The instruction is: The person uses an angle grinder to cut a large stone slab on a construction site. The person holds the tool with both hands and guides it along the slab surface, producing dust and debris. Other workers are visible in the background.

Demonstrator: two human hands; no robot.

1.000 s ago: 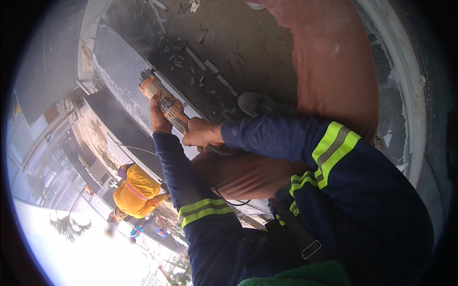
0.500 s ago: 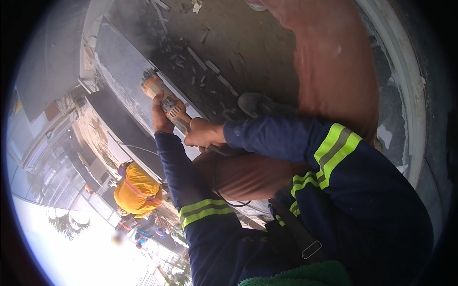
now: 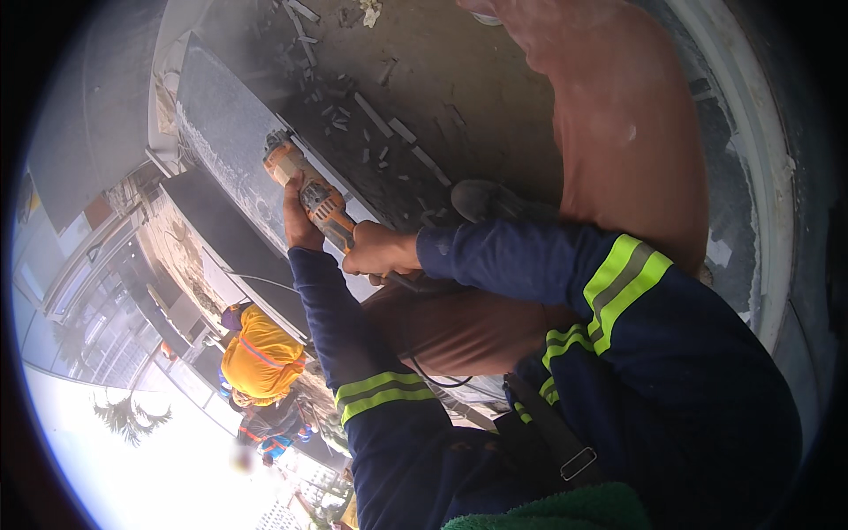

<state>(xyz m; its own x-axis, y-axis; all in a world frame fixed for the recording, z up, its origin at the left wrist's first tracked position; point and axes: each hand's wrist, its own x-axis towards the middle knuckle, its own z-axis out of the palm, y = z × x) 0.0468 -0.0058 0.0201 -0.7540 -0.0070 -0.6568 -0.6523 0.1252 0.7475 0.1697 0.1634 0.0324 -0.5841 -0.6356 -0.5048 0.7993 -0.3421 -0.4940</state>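
Observation:
An orange angle grinder (image 3: 305, 185) rests with its head against the edge of a dark grey stone slab (image 3: 221, 132). My left hand (image 3: 299, 221) wraps the grinder's body just behind the head. Around the rear handle, close to my knee, my right hand (image 3: 375, 252) is closed. Both sleeves are dark blue with yellow reflective bands. The cutting disc is hidden by the guard and the slab edge. Dust hangs over the slab.
Several stone offcuts (image 3: 389, 132) litter the concrete floor beyond the slab. My brown trouser leg (image 3: 618, 132) fills the upper right. Below the ledge, a person in an orange shirt (image 3: 261, 353) crouches. A power cord (image 3: 433, 380) trails under my arm.
The grinder and both hands have shifted very slightly along the slab edge; the grip is unchanged.

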